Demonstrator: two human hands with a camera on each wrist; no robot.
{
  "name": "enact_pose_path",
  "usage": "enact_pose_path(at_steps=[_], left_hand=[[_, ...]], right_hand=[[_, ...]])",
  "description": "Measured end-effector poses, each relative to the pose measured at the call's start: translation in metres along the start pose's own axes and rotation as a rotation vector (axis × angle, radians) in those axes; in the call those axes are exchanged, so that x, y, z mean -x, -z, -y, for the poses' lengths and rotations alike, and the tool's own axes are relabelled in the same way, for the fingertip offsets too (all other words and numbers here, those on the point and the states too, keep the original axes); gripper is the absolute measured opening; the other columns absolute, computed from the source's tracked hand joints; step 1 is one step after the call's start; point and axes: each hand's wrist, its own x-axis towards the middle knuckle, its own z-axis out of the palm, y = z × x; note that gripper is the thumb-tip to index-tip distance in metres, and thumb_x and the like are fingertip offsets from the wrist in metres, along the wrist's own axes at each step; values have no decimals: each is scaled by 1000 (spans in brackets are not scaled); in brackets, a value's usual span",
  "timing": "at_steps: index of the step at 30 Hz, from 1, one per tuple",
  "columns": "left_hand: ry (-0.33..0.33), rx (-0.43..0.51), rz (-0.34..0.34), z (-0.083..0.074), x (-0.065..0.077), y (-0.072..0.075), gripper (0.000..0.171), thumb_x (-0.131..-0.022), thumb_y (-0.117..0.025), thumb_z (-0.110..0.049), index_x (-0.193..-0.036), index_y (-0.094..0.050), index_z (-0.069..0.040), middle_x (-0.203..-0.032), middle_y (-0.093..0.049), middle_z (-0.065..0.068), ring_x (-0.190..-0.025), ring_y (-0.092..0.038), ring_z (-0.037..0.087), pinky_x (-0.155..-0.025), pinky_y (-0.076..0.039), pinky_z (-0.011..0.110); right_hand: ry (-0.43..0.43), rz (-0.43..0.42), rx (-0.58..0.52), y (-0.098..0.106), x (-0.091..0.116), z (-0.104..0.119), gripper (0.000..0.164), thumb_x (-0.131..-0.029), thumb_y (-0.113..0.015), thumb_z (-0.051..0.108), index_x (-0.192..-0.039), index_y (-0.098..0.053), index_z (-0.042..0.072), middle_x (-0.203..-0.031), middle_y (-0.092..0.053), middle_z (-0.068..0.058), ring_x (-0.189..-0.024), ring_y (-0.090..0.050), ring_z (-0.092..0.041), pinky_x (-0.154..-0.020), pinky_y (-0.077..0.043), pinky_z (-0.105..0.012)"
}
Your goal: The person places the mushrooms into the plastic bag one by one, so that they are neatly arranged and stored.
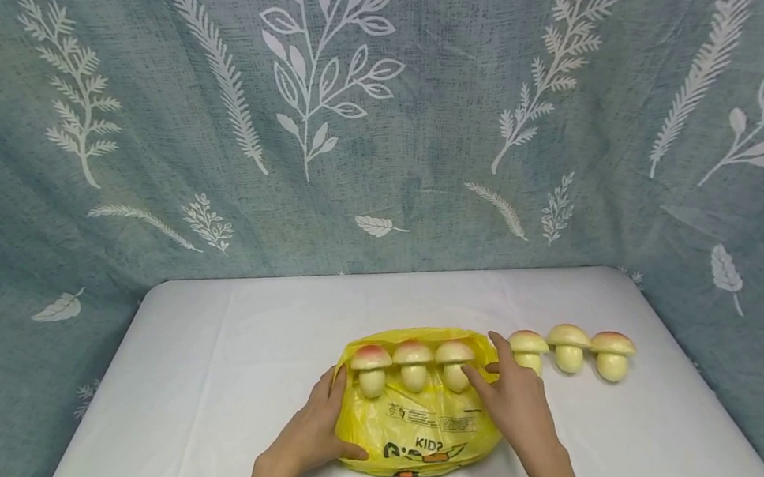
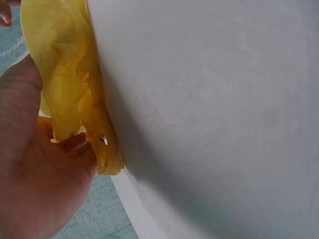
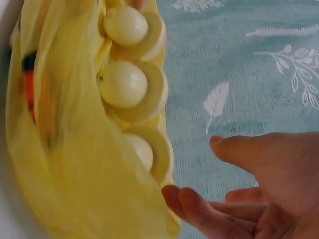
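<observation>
A yellow plastic bag [image 1: 373, 434] with printed text lies on the white table, its mouth toward the far side. Three toy mushrooms [image 1: 414, 375] with pale stems and pinkish caps sit side by side at the mouth. My left hand [image 1: 308, 430] grips the bag's left side, thumb at the near corner and fingers along the edge; the left wrist view shows crumpled yellow plastic [image 2: 67, 74] between thumb and fingers. At the right side of the mouth, my right hand [image 1: 518, 401] has thumb and fingers spread, with fingertips by the rightmost bagged mushroom [image 3: 140, 152].
Three more mushrooms [image 1: 568, 351] stand in a row on the table, right of the bag and partly behind my right hand. A white cloth covers the table [image 1: 213, 378]. Behind it hangs a blue-green curtain [image 1: 437, 104] with white leaf prints.
</observation>
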Motion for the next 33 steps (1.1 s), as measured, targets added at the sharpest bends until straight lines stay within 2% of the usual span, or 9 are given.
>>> enact_pose_path(at_steps=[6, 19, 25, 33], left_hand=[[-3, 3, -1, 0, 0, -1, 130, -66, -90, -49, -159, -12, -3, -160, -15, 24, -144, -24, 39, -109, -36, 53], [4, 4, 5, 0, 0, 0, 129, -67, -89, -50, -158, -12, -2, -160, -14, 25, -145, -22, 39, -109, -36, 53], [8, 3, 8, -1, -1, 1, 129, -67, -89, -49, -158, -12, -2, -160, -14, 25, -144, -22, 39, -109, -35, 53], [6, 6, 8, -1, 0, 0, 129, -67, -89, -49, -158, -12, -3, -160, -14, 24, -145, -22, 38, -110, -35, 53]], right_hand=[[23, -62, -19, 13, 1, -13, 62, -92, -73, 26, -141, -45, -1, -99, -71, -27, -72, -72, -33, -64, -58, -47], [7, -89, -18, 25, 4, -32, 57, -93, -71, 29, -139, -48, 3, -96, -73, -19, -75, -72, -33, -67, -58, -49], [6, -130, 26, 30, 4, -43, 55, -94, -70, 31, -136, -52, 3, -94, -74, -17, -71, -72, -30, -61, -57, -47], [-67, -107, 125, 34, 0, -59, 59, -94, -69, 36, -138, -51, 0, -98, -73, -19, -72, -71, -30, -61, -55, -46]])
